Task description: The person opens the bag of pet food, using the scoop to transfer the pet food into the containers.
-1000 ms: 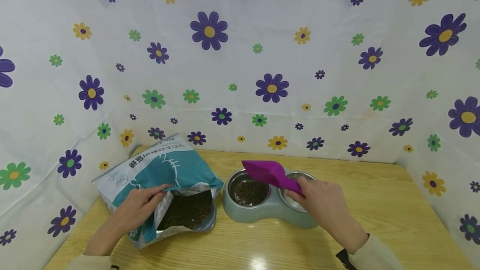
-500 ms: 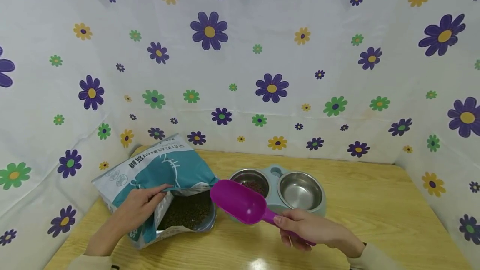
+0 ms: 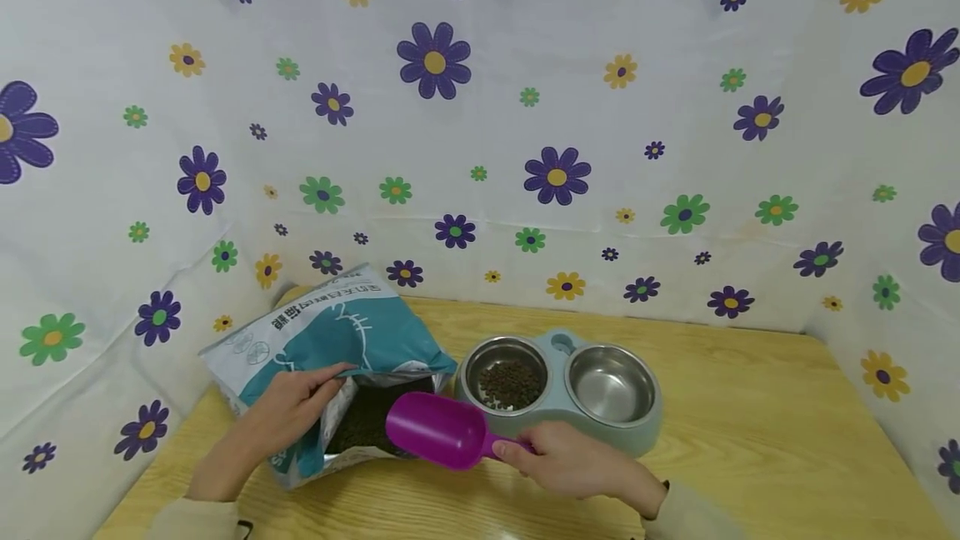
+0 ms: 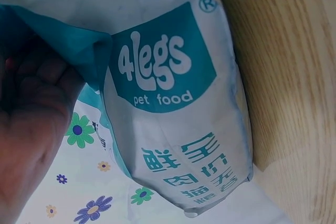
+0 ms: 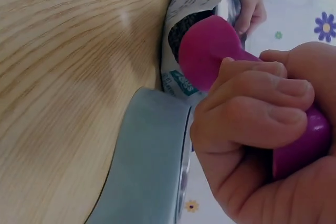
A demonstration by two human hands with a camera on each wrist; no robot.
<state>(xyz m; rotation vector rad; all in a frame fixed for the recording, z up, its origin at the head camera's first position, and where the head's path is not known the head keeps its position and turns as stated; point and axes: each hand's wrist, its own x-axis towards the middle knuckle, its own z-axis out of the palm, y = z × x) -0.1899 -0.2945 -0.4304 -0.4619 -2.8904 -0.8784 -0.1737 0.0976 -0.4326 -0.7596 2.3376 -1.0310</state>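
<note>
My left hand (image 3: 288, 411) grips the upper edge of the pet food bag (image 3: 375, 327), whose mouth gapes and shows dark kibble (image 3: 352, 423) inside. In the left wrist view, that hand (image 4: 42, 98) lies partly behind the teal flap, its fingertips hidden. My right hand (image 3: 573, 458) holds a purple scoop (image 3: 435, 430) by the handle, with the fingers curled round it in the right wrist view. The scoop's front end overlaps the bag's mouth, and no food shows in it. Brown kibble (image 3: 512, 384) lies in the left steel bowl (image 3: 472, 375) of a double feeder.
The pale blue feeder (image 3: 557, 417) stands right of the bag, just behind my right hand. Its right steel bowl (image 3: 611, 390) shows a bare bottom. A wooden table (image 3: 750, 440) carries everything, with a flowered cloth (image 3: 675, 107) hanging behind and at both sides.
My right hand has brought the scoop from above the left bowl down and leftward to the bag's mouth, turning it hollow side up. The left hand keeps its hold on the bag.
</note>
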